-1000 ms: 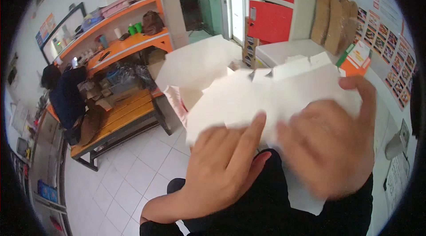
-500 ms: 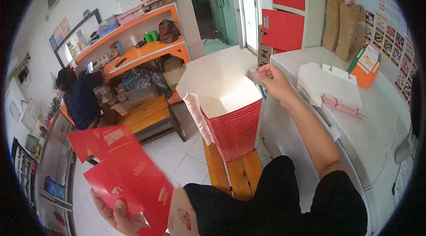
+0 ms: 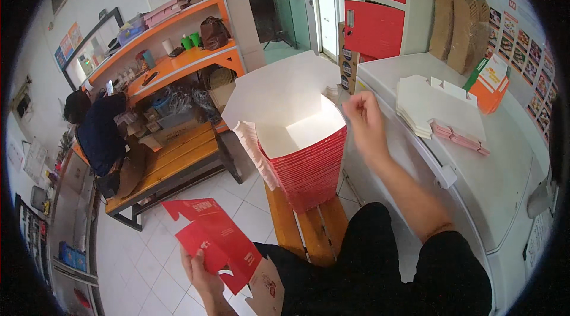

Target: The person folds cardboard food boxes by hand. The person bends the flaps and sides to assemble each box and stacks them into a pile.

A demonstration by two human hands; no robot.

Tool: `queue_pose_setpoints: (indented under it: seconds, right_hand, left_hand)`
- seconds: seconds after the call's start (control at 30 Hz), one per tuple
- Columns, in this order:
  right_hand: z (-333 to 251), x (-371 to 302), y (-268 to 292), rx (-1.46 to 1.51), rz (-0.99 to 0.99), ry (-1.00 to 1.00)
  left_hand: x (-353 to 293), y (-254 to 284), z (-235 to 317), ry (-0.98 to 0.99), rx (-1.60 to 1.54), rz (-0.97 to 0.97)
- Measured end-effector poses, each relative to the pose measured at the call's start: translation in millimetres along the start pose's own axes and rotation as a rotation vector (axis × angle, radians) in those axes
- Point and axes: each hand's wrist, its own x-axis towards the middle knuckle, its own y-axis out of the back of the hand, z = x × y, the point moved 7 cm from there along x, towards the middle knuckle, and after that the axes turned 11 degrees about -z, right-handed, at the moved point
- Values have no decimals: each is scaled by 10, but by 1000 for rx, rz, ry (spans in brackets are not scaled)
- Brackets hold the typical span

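My left hand (image 3: 203,277) grips a flat red cardboard box blank (image 3: 222,239) by its lower left edge, low in front of my lap. A white panel with a small red print shows beside its red face. In front of me stands a tall nested stack of red cardboard boxes (image 3: 312,173), white inside, with flaps fanned at the left and a broad white panel rising behind. Just right of the stack's upper rim hovers my right hand (image 3: 367,117), apart from it. Its fingers are curled together, and nothing shows in them.
The stack stands on a slatted wooden bench (image 3: 282,218). On the white chest surface at right lie flat white-and-pink blanks (image 3: 442,108), an orange-green packet (image 3: 490,84) and brown cardboard pieces (image 3: 457,28). A person (image 3: 104,132) sits on another bench (image 3: 172,158) beside orange shelving (image 3: 178,66).
My left hand has moved right and tilted the red blank, which now looks smaller. My right hand has drawn back from the stack's right flaps, its fingers curling in. The view has shifted slightly.
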Motion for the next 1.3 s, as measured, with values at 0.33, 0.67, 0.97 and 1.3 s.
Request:
queue_pose_setpoints:
  seconds: [0.33, 0.67, 0.97, 1.3]
  right_hand:
    - [-914, -1810, -2062, 227, -725, 662]
    - [-796, -1785, -2214, 109, -766, 610]
    - [-677, -1489, -2092, 159, -712, 562]
    - [-277, -1877, -2561, 149, -1075, 337]
  left_hand:
    - [-40, -484, -187, 37, -274, 12]
    - [-207, -361, -369, 106, -227, -103]
    - [-343, -330, -259, 350, 710, -552]
    - [-530, -108, -152, 146, 837, -250]
